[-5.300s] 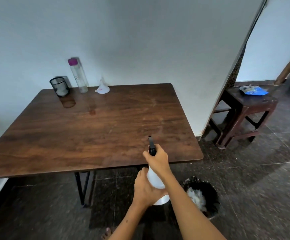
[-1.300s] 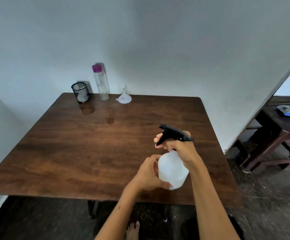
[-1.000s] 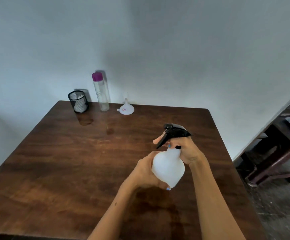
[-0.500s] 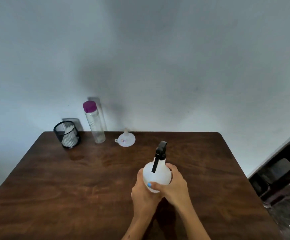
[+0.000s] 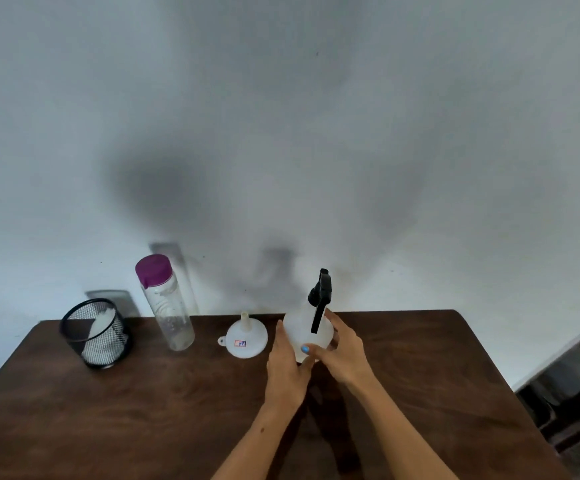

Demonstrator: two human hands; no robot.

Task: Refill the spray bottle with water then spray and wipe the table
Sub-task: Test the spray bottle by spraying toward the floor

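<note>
Brown wooden counter (image 5: 143,410) carries the spray bottle (image 5: 307,336) near its far edge, just beside the funnel (image 5: 247,337); left hand (image 5: 287,372) and right hand (image 5: 342,355) both grasp it. Open surface lies nearer.

A: Background? Plain pale grey-white wall (image 5: 316,116) fills most of the view, soft dark shadows on it.

B: Furniture?

A: Dark brown wooden table (image 5: 143,410) pushed against the wall, rounded far corner. At the right edge, dark furniture (image 5: 572,386), blurred, can't tell what. Light soft, even.
</note>
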